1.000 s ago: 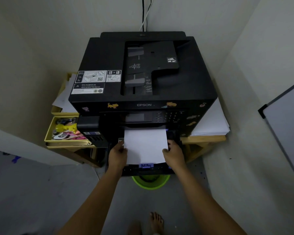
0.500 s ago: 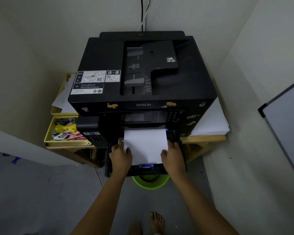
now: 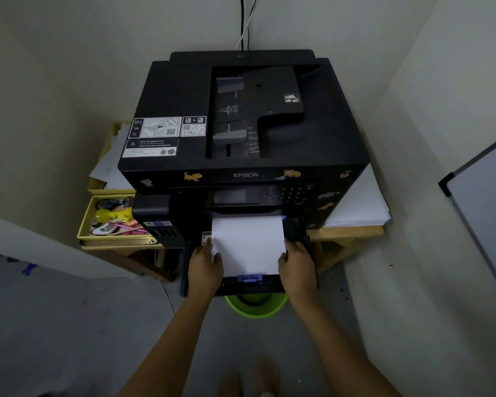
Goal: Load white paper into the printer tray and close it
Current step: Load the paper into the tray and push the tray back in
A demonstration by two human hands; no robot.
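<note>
A black Epson printer point(image 3: 241, 124) stands on a wooden table in a corner. Its paper tray point(image 3: 252, 286) is pulled out at the bottom front. A stack of white paper point(image 3: 248, 245) lies flat in the tray, its far end under the printer's front. A purple guide clip point(image 3: 251, 277) sits at the paper's near edge. My left hand point(image 3: 205, 265) rests on the paper's left edge with its fingers stretched forward. My right hand point(image 3: 297, 263) rests the same way on the right edge.
A yellow organiser point(image 3: 109, 219) with small items stands left of the printer, with loose sheets behind it. More white paper point(image 3: 358, 207) is stacked to the right. A green bin point(image 3: 257, 306) stands under the tray. A whiteboard point(image 3: 484, 210) leans at the right wall.
Both hands shifted slightly along the paper's side edges and lie flatter on it. The paper and the tray have hardly moved.
</note>
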